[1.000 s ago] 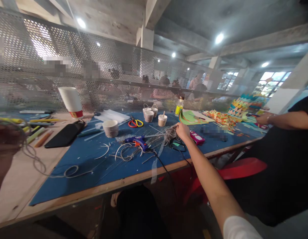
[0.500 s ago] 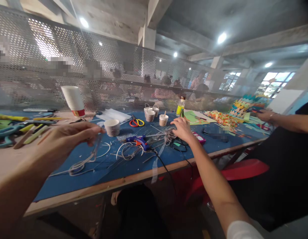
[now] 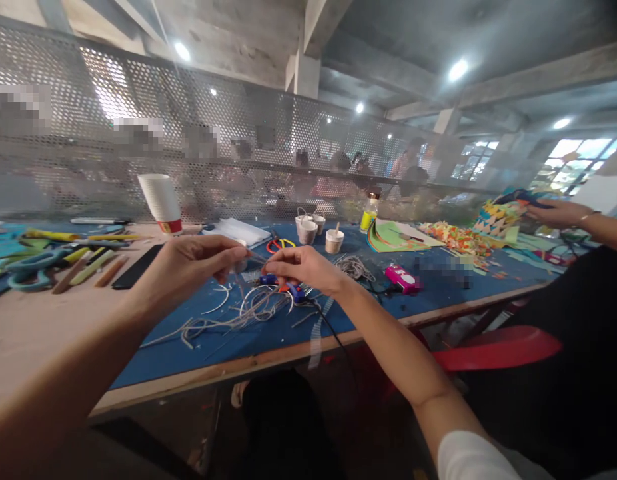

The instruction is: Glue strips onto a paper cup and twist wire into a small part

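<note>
My left hand (image 3: 206, 260) is closed in a pinch on a thin grey cord (image 3: 256, 256). Facing it, my right hand (image 3: 306, 267) pinches the same cord close by, its fingertips a short gap from the left ones. Below both hands, loose strands of pale cord (image 3: 193, 327) lie in loops on the blue table top. Partly covered by my right hand, a blue and orange glue gun (image 3: 299, 292) rests on the table. A white cup (image 3: 242, 244) shows only in part behind my left fingertips. Right of my right hand lies a tangled grey cord bundle (image 3: 356, 267).
Behind my hands are red-and-yellow scissors (image 3: 287, 245), cord-wrapped cups (image 3: 307, 231), a cup with a stick (image 3: 334, 241) and a yellow-labelled bottle (image 3: 369, 217). Tools and a stack of paper cups (image 3: 161, 203) stand left. Another person's hand (image 3: 558, 213) works at the right.
My right hand has left the grey cord bundle and moved left to meet my left hand. The left hand has shifted slightly right, and the loose strands lie closer together.
</note>
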The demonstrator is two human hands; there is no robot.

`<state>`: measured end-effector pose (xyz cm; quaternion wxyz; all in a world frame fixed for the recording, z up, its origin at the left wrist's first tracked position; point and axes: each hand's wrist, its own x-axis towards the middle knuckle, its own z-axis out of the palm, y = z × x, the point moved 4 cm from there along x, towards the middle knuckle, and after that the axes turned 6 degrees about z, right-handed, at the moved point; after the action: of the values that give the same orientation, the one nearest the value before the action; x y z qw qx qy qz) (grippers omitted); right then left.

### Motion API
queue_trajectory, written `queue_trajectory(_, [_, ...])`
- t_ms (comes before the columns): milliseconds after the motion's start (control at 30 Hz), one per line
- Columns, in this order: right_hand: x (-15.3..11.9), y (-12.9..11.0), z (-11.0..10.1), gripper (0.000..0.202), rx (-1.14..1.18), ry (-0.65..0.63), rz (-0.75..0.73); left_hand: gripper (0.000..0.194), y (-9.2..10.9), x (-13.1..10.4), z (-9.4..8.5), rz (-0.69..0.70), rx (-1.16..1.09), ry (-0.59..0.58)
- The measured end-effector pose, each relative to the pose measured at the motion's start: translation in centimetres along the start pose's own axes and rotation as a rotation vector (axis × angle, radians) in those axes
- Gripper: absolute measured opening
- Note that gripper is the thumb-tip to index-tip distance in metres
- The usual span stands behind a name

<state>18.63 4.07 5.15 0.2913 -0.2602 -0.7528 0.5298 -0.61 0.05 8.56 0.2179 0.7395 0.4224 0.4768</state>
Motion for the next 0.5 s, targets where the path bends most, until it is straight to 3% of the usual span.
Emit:
queue_trajectory(100, [0.2, 0.4, -2.3, 0.032, -0.099, 0.093, 0.000, 0.021, -2.0, -0.5, -1.9, -0.017, 0.040, 0.042])
queue_trajectory(200, [0.5, 0.2, -3.3, 0.029, -0.164, 0.170, -0.051, 0.022, -3.5, -0.8, -2.4, -0.066, 0.024, 0.016])
queue_trajectory(300, [1.1, -0.6, -2.1, 0.027, -0.156, 0.151, -0.126, 0.022, -3.4, -0.8, -1.5, -0.072, -0.013, -0.055])
queue_trajectory(500, [2.4, -0.6, 1.9, 0.026, -0.173, 0.030, -0.101, 0.023, -1.9, -0.3, 0.2, -0.069, -0.006, -0.161])
